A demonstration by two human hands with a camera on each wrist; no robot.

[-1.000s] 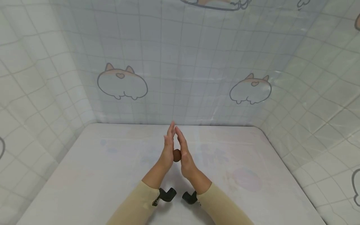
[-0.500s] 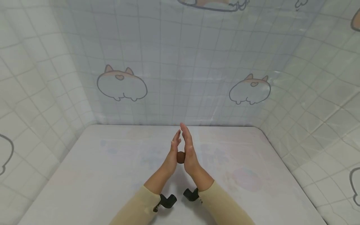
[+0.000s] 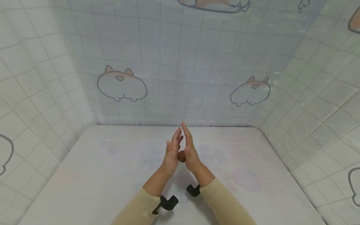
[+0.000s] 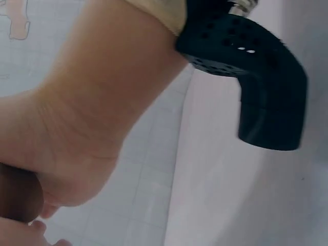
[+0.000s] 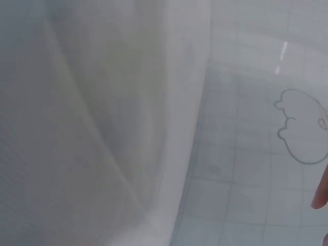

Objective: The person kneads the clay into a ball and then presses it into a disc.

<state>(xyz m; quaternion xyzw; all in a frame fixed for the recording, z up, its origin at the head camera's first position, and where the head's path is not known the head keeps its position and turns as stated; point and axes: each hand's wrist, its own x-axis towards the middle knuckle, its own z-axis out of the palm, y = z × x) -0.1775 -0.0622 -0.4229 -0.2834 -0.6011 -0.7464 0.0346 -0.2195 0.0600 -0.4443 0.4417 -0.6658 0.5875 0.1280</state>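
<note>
A small brown ball (image 3: 181,156) sits between my two palms, above the middle of the table. On its left side my left hand (image 3: 171,157) presses against it, fingers extended forward and away. My right hand (image 3: 192,157) presses from the other side with straight fingers; its fingertips reach slightly farther forward than the left ones. In the left wrist view the ball (image 4: 20,195) shows at the left edge, partly covered by the hands. The right wrist view catches only a fingertip (image 5: 321,196) at its right edge.
The white table (image 3: 98,175) has faint coloured stains. Behind it and on both sides hang grid-patterned sheets (image 3: 180,62) with cartoon dog drawings. Dark elbow-shaped mounts (image 3: 169,203) stick out inward from both wrists, close to each other under the hands.
The palms have slid against each other with the ball between them: the right fingertips moved forward and the left ones back. Hands and ball have shifted slightly right.
</note>
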